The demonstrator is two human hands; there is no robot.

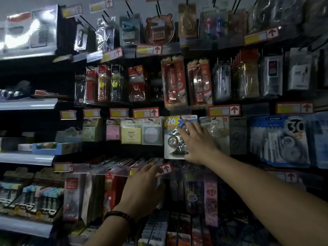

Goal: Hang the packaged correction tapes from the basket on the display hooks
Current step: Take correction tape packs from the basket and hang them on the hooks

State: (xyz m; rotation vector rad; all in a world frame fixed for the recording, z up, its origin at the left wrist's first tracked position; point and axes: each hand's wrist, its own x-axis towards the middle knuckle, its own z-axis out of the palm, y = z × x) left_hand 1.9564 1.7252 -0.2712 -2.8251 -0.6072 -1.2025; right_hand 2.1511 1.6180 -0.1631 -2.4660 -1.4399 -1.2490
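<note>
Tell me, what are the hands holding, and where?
Right hand lies flat on the front of the correction tape pack; a real grip cannot be told. Left hand holds nothing.

The correction tape pack [174, 139] is a glossy clear plastic blister on smooth printed card. The pencil lead packs [136, 84] above it to the left wear shiny, crinkled clear film. The sticky note pads [131, 133] to its left look like matt paper. The far-left shelf edges [28, 103] are smooth and faintly shiny. The near bracelet [119, 214] has dark, dull, wood-like beads.
</note>
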